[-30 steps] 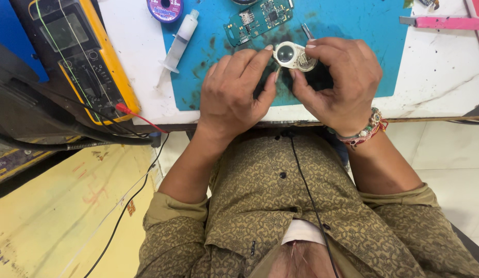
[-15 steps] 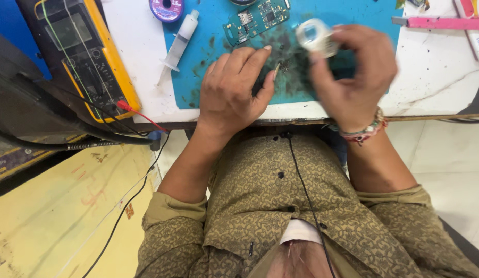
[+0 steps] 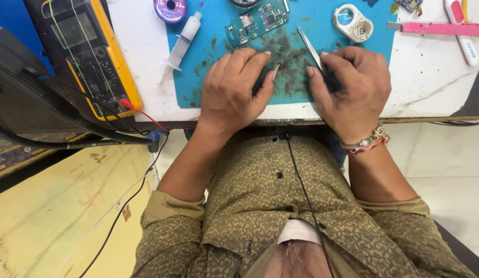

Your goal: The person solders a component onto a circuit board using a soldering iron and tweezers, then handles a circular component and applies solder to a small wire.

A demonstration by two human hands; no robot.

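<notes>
The right hand (image 3: 353,90) is closed around a pair of tweezers (image 3: 310,49), whose thin metal tips stick up and away from the fingers toward the far edge of the desk. The left hand (image 3: 234,90) lies curled, fingers bent down on the blue mat (image 3: 208,77); it seems to press on something small, but the fingers hide it, so I cannot tell what it grips, if anything. Between the two hands, near the front edge of the mat, lies a tiny dark chip (image 3: 286,65) amid smudges of residue. The tweezer tips are just beside the chip, not on it.

Beyond the hands, a green circuit board (image 3: 256,20) lies free toward the far edge of the mat, touched by neither hand. A small white round case (image 3: 353,23) sits toward the mat's far right corner, a syringe (image 3: 182,41) lies across its left edge, and a purple spool (image 3: 170,9) is at the far left corner. A yellow multimeter (image 3: 92,56) sits on the left of the desk (image 3: 435,77), and a pink knife (image 3: 435,28) on the right.

I judge the work is in its middle: tools are out and the chip is loose, but it is not yet picked up or placed on the board.
</notes>
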